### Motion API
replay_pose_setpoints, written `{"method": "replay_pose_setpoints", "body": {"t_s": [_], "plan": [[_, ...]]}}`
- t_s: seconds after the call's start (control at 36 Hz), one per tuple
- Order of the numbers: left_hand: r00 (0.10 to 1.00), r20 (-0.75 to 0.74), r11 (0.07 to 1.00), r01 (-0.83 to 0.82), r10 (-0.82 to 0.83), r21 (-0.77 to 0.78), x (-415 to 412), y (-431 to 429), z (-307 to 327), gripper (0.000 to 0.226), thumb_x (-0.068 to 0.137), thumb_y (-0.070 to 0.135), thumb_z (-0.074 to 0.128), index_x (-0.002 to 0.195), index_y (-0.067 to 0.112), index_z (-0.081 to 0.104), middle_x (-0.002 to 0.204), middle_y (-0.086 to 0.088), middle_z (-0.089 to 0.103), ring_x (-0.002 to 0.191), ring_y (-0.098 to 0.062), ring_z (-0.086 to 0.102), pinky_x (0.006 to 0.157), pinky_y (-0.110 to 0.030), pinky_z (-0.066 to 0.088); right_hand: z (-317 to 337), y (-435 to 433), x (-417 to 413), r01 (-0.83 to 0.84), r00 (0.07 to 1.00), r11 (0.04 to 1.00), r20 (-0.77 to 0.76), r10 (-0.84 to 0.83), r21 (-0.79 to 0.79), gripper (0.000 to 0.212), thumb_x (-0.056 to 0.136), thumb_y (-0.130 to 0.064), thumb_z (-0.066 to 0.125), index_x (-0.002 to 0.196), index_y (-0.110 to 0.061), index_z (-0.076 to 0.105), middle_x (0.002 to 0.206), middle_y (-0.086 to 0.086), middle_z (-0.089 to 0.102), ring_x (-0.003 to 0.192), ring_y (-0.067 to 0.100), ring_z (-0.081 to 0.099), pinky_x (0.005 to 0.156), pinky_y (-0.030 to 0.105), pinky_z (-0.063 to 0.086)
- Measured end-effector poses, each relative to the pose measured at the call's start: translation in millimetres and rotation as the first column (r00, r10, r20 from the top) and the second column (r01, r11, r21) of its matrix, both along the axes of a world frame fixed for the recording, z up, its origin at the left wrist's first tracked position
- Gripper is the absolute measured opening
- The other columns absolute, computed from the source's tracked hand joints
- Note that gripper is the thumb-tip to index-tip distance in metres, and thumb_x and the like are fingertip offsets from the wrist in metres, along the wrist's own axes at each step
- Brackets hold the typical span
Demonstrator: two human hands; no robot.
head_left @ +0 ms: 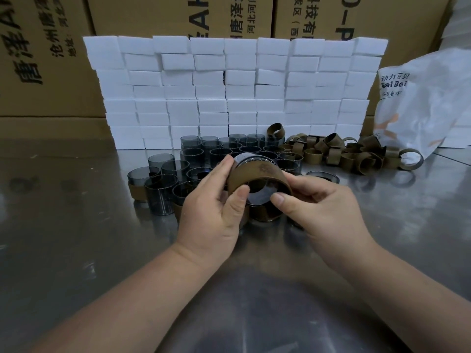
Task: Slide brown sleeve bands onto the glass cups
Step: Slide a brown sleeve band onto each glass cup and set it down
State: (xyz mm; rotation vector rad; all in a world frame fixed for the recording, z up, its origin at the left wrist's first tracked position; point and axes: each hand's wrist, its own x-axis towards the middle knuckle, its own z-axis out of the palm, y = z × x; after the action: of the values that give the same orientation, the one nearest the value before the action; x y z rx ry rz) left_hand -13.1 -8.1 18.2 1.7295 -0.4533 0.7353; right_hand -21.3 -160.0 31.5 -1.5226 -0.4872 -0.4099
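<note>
Smoky grey glass is showing in the short round cup [246, 159] that both hands are holding tilted above the reflective steel desk [76, 225], at the centre of the frame. A brown, leather-like sleeve band [257, 173] is sitting around the cup wall, with a strip of bare glass showing at the far end. The left hand [214, 215] is gripping cup and band from the left, its thumb pressing on the near band edge. The right hand [326, 215] is pinching the same edge from the right.

Handling assessment: the glass is looking rigid, smooth and breakable, so it is calling for support on the wall rather than on the rim alone. The band is looking thin, flexible and probably snug, so even pulling at opposite edges is advisable.

Bare cups [229, 149] are standing behind the hands. Loose bands [339, 154] are lying at centre right.
</note>
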Motion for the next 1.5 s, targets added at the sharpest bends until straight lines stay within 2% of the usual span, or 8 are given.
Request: {"method": "replay_pose_setpoints", "body": {"t_s": [0.5, 0.64, 0.72, 0.92, 1.03, 1.14, 1.31, 1.5], "plan": [[1.000, 0.018, 0.996, 0.007, -0.005, -0.092, 3.2, -1.4, -0.3, 0.095, 0.063, 0.086, 0.044, 0.124, 0.014, 0.055, 0.122, -0.012, 0.060, 0.108, -0.025, 0.060, 0.083, -0.053, 0.051, 1.2, -0.8, -2.5, -0.049, 0.999, 0.998, -0.001, 0.049, 0.050, 0.030, 0.054, -0.025, 0.070, 0.084, -0.021, 0.070, 0.075, -0.012, 0.073, 0.073, 0.000, 0.068, 0.063, 0.009, 0.049], [0.993, 0.109, 0.997, -0.039, 0.046, -0.060, 2.4, -2.0, 0.0, 0.064, 0.073, 0.079, 0.040, 0.107, 0.027, 0.054, 0.112, 0.004, 0.060, 0.109, -0.011, 0.058, 0.093, -0.021, 0.044, -2.6, -0.6, -0.1, -0.041, 0.999, 0.996, -0.010, 0.042, 0.081, 0.024, 0.054, -0.020, 0.070, 0.076, -0.013, 0.065, 0.065, -0.010, 0.071, 0.062, -0.001, 0.066, 0.054, 0.010, 0.049], [0.995, 0.095, 0.999, -0.021, 0.024, -0.041, 3.2, -2.7, -3.2, 0.060, 0.073, 0.078, 0.040, 0.106, 0.029, 0.052, 0.113, -0.002, 0.061, 0.108, -0.016, 0.059, 0.094, -0.036, 0.047, -3.7, -0.1, 0.8, -0.054, 0.998, 0.994, -0.009, 0.055, 0.090, 0.027, 0.054, -0.021, 0.070, 0.079, -0.012, 0.063, 0.067, -0.010, 0.070, 0.063, -0.002, 0.065, 0.056, 0.010, 0.049], [0.989, 0.146, 0.999, 0.024, -0.021, -0.025, -0.1, -4.6, -5.5, 0.060, 0.080, 0.071, 0.033, 0.113, 0.022, 0.042, 0.090, 0.034, 0.059, 0.083, 0.017, 0.054, 0.072, -0.001, 0.039, -7.1, 0.4, 2.7, -0.094, 0.991, 0.995, -0.098, 0.095, 0.013, 0.060, 0.064, -0.028, 0.082, 0.114, -0.029, 0.049, 0.114, -0.008, 0.056, 0.089, -0.013, 0.059, 0.070, 0.007, 0.047], [0.985, 0.171, 0.999, 0.019, -0.024, 0.033, 1.2, -3.1, -5.8, 0.063, 0.088, 0.066, 0.027, 0.124, 0.017, 0.044, 0.120, 0.008, 0.051, 0.109, 0.011, 0.048, 0.093, -0.008, 0.034, -5.8, 0.1, 0.2, -0.275, 0.954, 0.961, -0.129, 0.270, -0.018, 0.095, 0.057, -0.041, 0.084, 0.136, -0.024, 0.034, 0.134, -0.004, 0.051, 0.099, -0.013, 0.058, 0.075, 0.005, 0.045], [0.978, 0.056, 0.969, 0.206, -0.201, -0.138, 0.4, -5.2, -4.8, 0.046, 0.086, 0.048, 0.028, 0.122, 0.027, 0.048, 0.129, -0.007, 0.055, 0.125, -0.018, 0.048, 0.106, -0.044, 0.035, -2.8, 0.4, -0.9, -0.298, 0.952, 0.954, -0.088, 0.294, -0.032, 0.091, 0.055, -0.062, 0.075, 0.128, -0.013, 0.051, 0.118, 0.003, 0.066, 0.110, 0.014, 0.062, 0.087, 0.022, 0.049], [0.965, 0.023, 0.911, 0.253, -0.260, -0.326, 5.1, -6.8, -5.7, 0.040, 0.086, 0.029, 0.026, 0.108, 0.023, 0.059, 0.109, 0.003, 0.065, 0.098, -0.003, 0.062, 0.079, -0.018, 0.048, -4.4, 0.3, 1.2, -0.294, 0.956, 0.956, -0.009, 0.294, 0.015, 0.066, 0.053, -0.059, 0.078, 0.109, -0.027, 0.060, 0.104, -0.010, 0.069, 0.097, 0.004, 0.065, 0.077, 0.015, 0.049], [0.946, 0.046, 0.884, 0.316, -0.320, -0.344, 5.9, -6.3, -5.6, 0.049, 0.078, 0.052, 0.035, 0.105, 0.020, 0.062, 0.098, 0.005, 0.070, 0.098, -0.010, 0.063, 0.082, -0.021, 0.047, -2.6, 2.4, 0.1, -0.300, 0.954, 0.947, -0.025, 0.300, -0.118, 0.078, 0.049, -0.064, 0.077, 0.115, -0.028, 0.057, 0.106, -0.007, 0.064, 0.097, 0.008, 0.062, 0.075, 0.019, 0.048]]}}
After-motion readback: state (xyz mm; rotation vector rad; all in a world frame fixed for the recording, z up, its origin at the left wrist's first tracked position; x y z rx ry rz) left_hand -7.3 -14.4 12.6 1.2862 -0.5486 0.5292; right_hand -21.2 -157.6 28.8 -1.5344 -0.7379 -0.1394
